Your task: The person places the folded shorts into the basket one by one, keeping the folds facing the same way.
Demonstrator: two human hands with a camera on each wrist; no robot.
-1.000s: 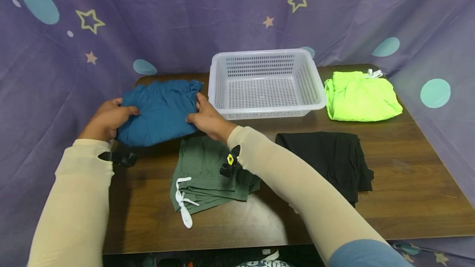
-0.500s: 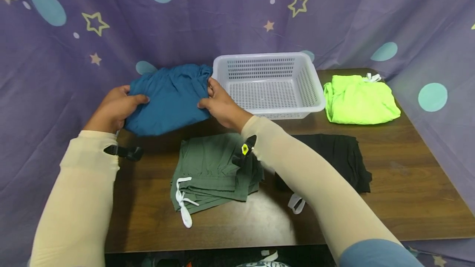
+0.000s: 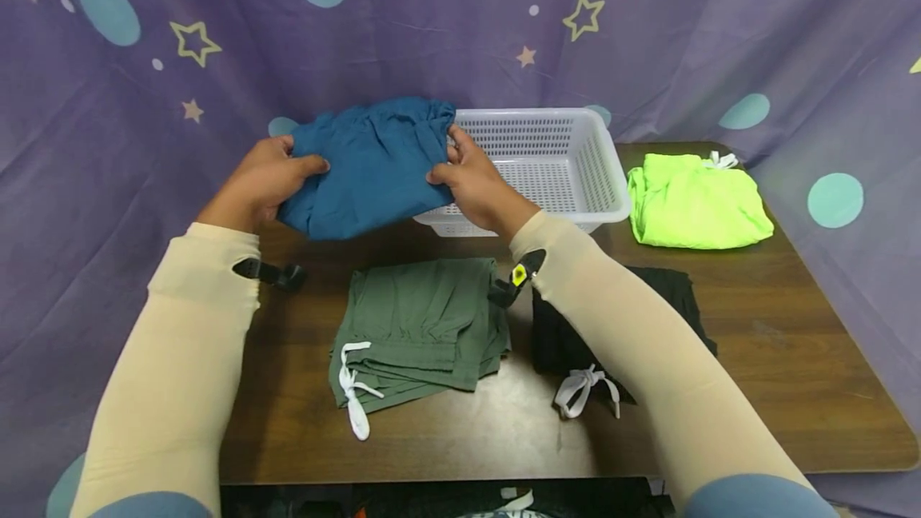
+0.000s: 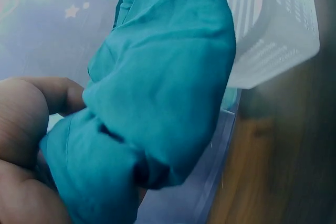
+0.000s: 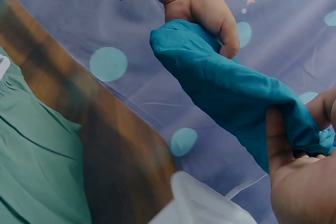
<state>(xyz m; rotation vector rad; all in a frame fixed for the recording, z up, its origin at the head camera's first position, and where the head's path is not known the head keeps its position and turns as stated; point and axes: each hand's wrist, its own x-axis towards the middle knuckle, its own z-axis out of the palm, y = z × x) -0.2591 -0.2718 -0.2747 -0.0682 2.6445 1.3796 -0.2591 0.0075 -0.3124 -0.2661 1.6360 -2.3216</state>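
Note:
A folded blue garment with a gathered edge (image 3: 367, 170) is held up between both hands, above the table's back left. My left hand (image 3: 269, 178) grips its left side, thumb on top. The right hand (image 3: 478, 182) pinches the right side near the gathered edge, as the right wrist view also shows in the garment (image 5: 226, 90). Just behind the right hand stands a white slotted plastic basket (image 3: 612, 174), and the garment overlaps its left part in the head view. The inside that shows holds nothing.
Folded green pants with a white drawstring (image 3: 417, 326) lie at the table's front middle. Black folded pants (image 3: 669, 290) with a white drawstring lie right of them, partly behind my right arm. A neon yellow folded garment (image 3: 698, 202) sits at the back right of the wooden table (image 3: 806, 390).
Both hands have lifted the blue garment and carried it to the right, from beside the basket to overlapping its left side in view. The other garments stay where they were.

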